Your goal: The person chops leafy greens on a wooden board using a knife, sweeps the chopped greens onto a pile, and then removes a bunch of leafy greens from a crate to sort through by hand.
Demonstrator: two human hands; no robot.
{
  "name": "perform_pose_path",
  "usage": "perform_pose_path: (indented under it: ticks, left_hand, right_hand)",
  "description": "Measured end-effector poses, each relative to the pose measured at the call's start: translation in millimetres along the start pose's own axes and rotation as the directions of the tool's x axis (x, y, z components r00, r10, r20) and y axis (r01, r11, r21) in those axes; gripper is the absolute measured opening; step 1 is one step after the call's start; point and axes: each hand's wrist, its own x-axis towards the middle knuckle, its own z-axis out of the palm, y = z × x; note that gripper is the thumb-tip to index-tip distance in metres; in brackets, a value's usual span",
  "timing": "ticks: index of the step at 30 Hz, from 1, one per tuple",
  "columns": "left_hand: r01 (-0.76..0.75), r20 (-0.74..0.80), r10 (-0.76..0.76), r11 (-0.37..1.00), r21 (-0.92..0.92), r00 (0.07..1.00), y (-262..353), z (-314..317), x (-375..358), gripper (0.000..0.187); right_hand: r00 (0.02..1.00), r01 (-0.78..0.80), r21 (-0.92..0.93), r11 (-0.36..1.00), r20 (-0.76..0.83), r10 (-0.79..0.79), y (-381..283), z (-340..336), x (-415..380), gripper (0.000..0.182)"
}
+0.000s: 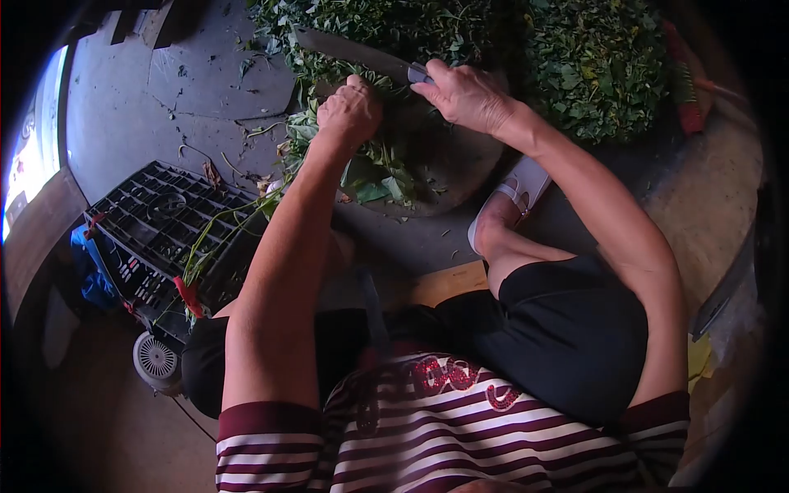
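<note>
My right hand [467, 97] is wrapped round the handle of a large knife [355, 54], whose broad blade points to the upper left over chopped greens. To its left, my left hand [352, 112] is closed in a fist, pressing down on a bunch of leafy greens [386, 174] whose leaves spill out below it. The bunch lies on a round chopping board [464, 168], with the blade just beyond my left knuckles. A heap of cut leaves [386, 29] rises behind the board and partly hides under the blade.
Another pile of chopped leaves [600, 70] stands at the upper right, beside a red-handled tool [689, 99]. On the left sits a black plastic crate [168, 209] with vine stems [201, 251] over it. A small grey fan-like device [156, 358] stands below. Leaf scraps dot the floor [197, 78].
</note>
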Motion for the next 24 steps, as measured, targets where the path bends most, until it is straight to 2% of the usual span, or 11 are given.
perform_pose_path:
  ticks: [6, 7, 8, 9, 12, 13, 14, 15, 18, 21, 24]
  left_hand:
    - [-0.044, 0.008, 0.044, 0.999, 0.01, 0.999, 0, -4, -4, 0.031]
    - [-0.011, 0.023, 0.011, 1.0, -0.003, 1.0, 1, -4, -2, 0.032]
    - [-0.007, 0.027, 0.007, 1.0, 0.0, 1.0, 0, -4, -1, 0.032]
    - [0.016, 0.039, -0.016, 1.0, -0.011, 0.999, 1, -4, 0, 0.032]
    - [0.045, 0.051, -0.045, 0.999, -0.013, 0.998, 3, -3, 1, 0.033]
    - [0.036, 0.045, -0.035, 0.999, -0.01, 0.998, 2, -2, 1, 0.033]
    - [0.025, 0.04, -0.025, 1.0, -0.008, 0.999, 1, -1, 1, 0.033]
    - [0.028, 0.032, -0.027, 0.999, -0.02, 0.999, 1, -1, 1, 0.033]
    - [-0.002, 0.013, 0.002, 0.999, -0.033, 1.0, -2, 1, -2, 0.032]
    - [-0.07, -0.065, 0.064, 0.994, -0.089, 0.996, -8, 5, -5, 0.031]
    - [-0.029, -0.078, 0.017, 0.987, -0.161, 0.997, -15, 5, -7, 0.034]
  right_hand:
    - [0.997, 0.046, 0.083, 0.995, -0.073, -0.04, -37, -48, 25, 0.022]
    - [0.945, 0.227, 0.098, 0.969, -0.263, -0.194, -45, -53, 30, 0.019]
    - [0.836, 0.396, 0.079, 0.915, -0.442, -0.323, -52, -58, 35, 0.017]
    - [0.631, 0.571, -0.113, 0.813, -0.572, -0.524, -50, -62, 52, 0.026]
    - [0.577, 0.602, -0.153, 0.783, -0.594, -0.56, -55, -62, 51, 0.027]
    - [0.788, 0.466, 0.025, 0.885, -0.467, -0.402, -49, -49, 39, 0.023]
    - [0.932, 0.276, 0.17, 0.946, -0.288, -0.22, -39, -32, 22, 0.021]
    - [0.993, 0.073, 0.078, 0.994, -0.101, -0.065, -34, -25, 11, 0.022]
    - [0.996, 0.061, -0.112, 0.992, 0.069, -0.054, 3, 3, 1, 0.027]
    - [0.99, 0.138, -0.172, 0.975, 0.004, -0.14, 5, -15, 10, 0.027]
    - [0.993, 0.081, -0.14, 0.987, -0.075, -0.092, 3, -30, 14, 0.029]
